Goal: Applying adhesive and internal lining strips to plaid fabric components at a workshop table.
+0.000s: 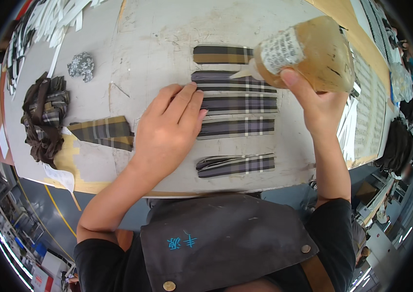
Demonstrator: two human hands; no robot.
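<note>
My right hand [311, 100] is wrapped around a large translucent squeeze bottle [325, 51] of yellowish liquid with a white label. The bottle lies tilted, its pale nozzle [246, 71] pointing left over the second plaid fabric strip [226, 82] from the far end. My left hand [167, 126] rests with fingers stretched out, their tips at the left ends of the strips. A farther strip [221, 54] and nearer strips [240, 103], [238, 127] lie roughly parallel to it. Closest to me, another folded strip [235, 165] sits slightly apart.
On the left are a bundle of brown and plaid cloth [46, 117], a loose plaid piece [107, 131] and a small floral scrap [81, 66]. White strips [55, 17] heap at the far left; more white strips [348, 126] lie right. The table's front edge [245, 191] runs before my apron.
</note>
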